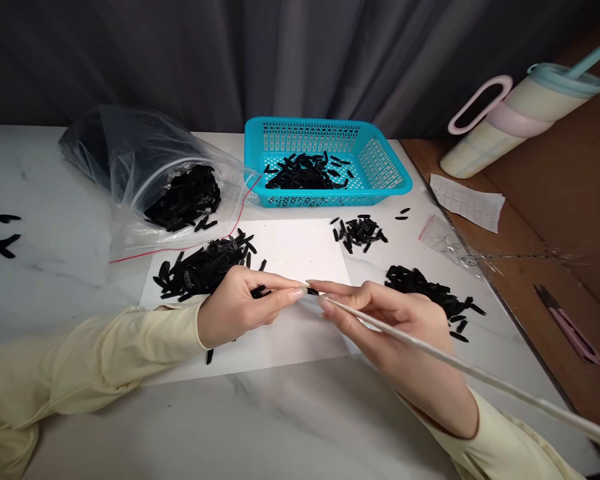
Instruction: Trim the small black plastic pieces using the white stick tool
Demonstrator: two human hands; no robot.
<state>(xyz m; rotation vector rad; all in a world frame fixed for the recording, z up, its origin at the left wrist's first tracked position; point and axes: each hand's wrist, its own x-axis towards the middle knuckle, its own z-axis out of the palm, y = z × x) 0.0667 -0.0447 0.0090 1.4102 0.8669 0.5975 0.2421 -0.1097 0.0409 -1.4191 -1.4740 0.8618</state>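
Note:
My left hand (253, 300) is closed in a pinch, thumb and forefinger on one end of a small black elongated piece (312, 291). Opposite it, my right hand (387, 320) pinches the other end, and the fingertips nearly meet. A thin whitish cord (455, 360) crosses in front of my right hand, from near its fingertips to the lower right; whether the fingers grip it I cannot tell. Below both hands lies a white paper sheet (285, 340). A heap of like black pieces (200, 270) is beside my left hand, and another pile (420, 283) lies partly behind my right.
A clear zip bag (145, 143) spills black pieces at the back left. The blue basket (330, 199) holds more. A small pile (360, 232) lies before it. At right are a tumbler (523, 117), a paper slip (467, 199), a small plastic bag (447, 243) and a pink-handled tool (573, 330).

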